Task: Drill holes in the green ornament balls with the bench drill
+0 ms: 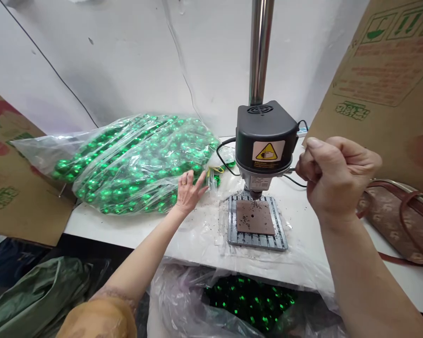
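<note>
My left hand (191,190), a ring on one finger, rests with spread fingers against the right end of a clear plastic bag (137,164) full of shiny green faceted balls. My right hand (334,173) is closed in a fist around the feed lever at the side of a small black bench drill press (264,136); the fist hides most of that lever. Below the chuck (256,194), a brown square board (255,218) with a dark hole and scattered chips lies on the slotted metal base (259,241). A few green balls (216,179) show at the bag's end beside yellow ties.
Below the table edge, an open plastic bag (183,300) holds more green balls (250,300). Cardboard boxes (384,89) stand on both sides. A patterned handbag (402,220) sits at right. Behind the drill rises a chrome column (261,51); black cables run nearby.
</note>
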The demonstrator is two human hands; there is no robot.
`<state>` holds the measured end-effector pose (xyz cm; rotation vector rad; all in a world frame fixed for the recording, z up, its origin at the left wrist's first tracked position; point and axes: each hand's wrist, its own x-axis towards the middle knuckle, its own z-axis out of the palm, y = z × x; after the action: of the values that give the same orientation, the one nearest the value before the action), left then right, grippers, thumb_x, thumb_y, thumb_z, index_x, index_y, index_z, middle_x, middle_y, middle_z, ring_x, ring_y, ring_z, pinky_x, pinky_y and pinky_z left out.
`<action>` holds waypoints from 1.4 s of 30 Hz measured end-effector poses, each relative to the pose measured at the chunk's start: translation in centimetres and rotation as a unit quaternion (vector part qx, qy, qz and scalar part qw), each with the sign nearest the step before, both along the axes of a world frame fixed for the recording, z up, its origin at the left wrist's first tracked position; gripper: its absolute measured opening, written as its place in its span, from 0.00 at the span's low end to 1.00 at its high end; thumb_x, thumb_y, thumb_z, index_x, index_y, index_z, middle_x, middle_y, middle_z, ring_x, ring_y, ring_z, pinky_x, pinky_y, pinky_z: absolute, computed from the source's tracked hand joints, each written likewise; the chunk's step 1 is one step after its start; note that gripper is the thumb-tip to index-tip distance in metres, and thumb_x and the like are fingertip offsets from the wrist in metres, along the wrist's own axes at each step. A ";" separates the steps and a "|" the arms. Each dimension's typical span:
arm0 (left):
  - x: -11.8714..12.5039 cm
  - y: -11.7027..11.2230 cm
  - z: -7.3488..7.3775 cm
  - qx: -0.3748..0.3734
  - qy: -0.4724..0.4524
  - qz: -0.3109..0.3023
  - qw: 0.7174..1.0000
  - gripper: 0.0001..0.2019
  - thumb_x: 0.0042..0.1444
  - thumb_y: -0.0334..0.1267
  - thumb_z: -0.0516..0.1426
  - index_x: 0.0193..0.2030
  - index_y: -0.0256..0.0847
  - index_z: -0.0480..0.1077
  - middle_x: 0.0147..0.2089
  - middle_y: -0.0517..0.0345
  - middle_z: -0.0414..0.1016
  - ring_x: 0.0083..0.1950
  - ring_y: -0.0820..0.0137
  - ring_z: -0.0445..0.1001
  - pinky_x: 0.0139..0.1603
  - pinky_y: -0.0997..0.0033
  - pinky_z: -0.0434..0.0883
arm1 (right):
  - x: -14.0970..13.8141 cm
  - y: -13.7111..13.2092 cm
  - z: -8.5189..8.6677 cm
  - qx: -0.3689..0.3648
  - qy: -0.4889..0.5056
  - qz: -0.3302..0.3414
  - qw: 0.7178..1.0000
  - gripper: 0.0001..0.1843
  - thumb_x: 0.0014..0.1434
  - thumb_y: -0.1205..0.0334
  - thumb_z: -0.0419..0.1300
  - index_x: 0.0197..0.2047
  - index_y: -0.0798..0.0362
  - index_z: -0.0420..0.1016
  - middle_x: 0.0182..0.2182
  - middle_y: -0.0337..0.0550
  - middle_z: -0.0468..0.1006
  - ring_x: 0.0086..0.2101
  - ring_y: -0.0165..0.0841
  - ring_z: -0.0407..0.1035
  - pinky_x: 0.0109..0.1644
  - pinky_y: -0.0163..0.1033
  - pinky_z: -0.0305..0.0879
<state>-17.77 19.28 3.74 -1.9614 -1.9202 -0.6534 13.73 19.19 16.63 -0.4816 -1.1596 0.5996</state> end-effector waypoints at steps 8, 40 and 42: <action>-0.9 4.7 0.5 -0.076 0.044 0.158 0.984 0.28 0.64 0.44 0.54 0.68 0.35 0.58 0.59 0.33 0.67 0.58 0.45 0.67 0.55 0.53 0.65 | 0.1 -0.1 -0.2 -0.005 -0.002 -0.003 1.000 0.24 0.54 0.67 0.63 0.13 0.53 0.55 0.10 0.29 0.53 0.14 0.21 0.51 0.23 0.37 0.47; 0.0 1.6 1.4 -0.133 0.131 0.073 0.980 0.18 0.59 0.24 0.47 0.52 0.36 0.71 0.56 0.32 0.73 0.64 0.45 0.68 0.60 0.44 0.64 | 0.1 -0.2 -0.3 0.004 -0.007 0.005 1.000 0.25 0.56 0.66 0.61 0.13 0.54 0.54 0.11 0.29 0.55 0.15 0.20 0.50 0.22 0.36 0.45; 1.0 1.3 0.8 -0.087 0.180 -0.034 0.979 0.20 0.59 0.24 0.48 0.57 0.36 0.69 0.68 0.34 0.63 0.73 0.47 0.55 0.69 0.38 0.53 | 0.1 -0.1 -0.3 0.007 -0.007 0.008 1.000 0.25 0.56 0.67 0.61 0.13 0.54 0.54 0.11 0.30 0.56 0.15 0.20 0.50 0.22 0.36 0.45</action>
<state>-16.76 20.59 4.53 -2.0847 -1.7410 -0.1321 13.86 19.06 16.37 -0.4648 -1.1812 0.6029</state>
